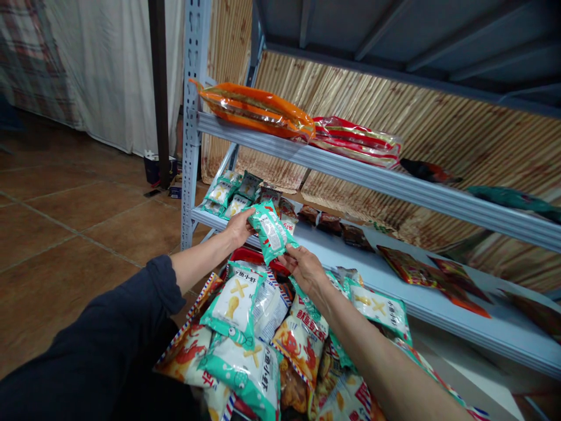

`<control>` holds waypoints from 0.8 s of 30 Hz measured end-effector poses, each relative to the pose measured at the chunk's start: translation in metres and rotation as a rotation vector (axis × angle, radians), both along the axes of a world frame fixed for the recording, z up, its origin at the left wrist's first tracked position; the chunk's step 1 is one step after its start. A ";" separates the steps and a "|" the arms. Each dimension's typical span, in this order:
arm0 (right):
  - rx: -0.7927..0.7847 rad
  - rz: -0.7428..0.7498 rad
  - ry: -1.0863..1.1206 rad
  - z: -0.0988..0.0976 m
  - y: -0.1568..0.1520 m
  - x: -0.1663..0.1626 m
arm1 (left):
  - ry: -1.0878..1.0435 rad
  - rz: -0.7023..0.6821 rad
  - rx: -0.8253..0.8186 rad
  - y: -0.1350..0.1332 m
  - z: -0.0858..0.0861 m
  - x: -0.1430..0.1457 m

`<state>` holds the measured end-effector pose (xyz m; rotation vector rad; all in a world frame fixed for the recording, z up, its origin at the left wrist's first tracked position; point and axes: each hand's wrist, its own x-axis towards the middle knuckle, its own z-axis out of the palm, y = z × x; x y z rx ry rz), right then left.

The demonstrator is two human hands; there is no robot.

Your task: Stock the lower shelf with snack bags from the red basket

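Both my hands hold one teal and white snack packet (270,232) just in front of the lower shelf (385,275). My left hand (239,227) grips its upper left edge, fingers closed. My right hand (304,268) pinches its lower right corner. Behind it, several similar teal packets (228,193) lie at the shelf's left end. Under my arms sits a heap of snack bags (263,345), teal ones and orange-and-white ones with a crab picture.
The upper shelf (394,187) carries an orange bag (254,108) and a red bag (357,140). Dark small packets (333,223) and flat red-orange bags (432,275) lie further right on the lower shelf. A tiled floor (79,222) spreads left; a curtain hangs behind.
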<state>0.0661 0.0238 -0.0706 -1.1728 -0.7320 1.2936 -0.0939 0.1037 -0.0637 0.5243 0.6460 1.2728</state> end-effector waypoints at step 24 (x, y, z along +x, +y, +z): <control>-0.026 -0.062 -0.092 0.011 -0.005 0.002 | 0.103 0.128 -0.002 0.018 0.005 0.001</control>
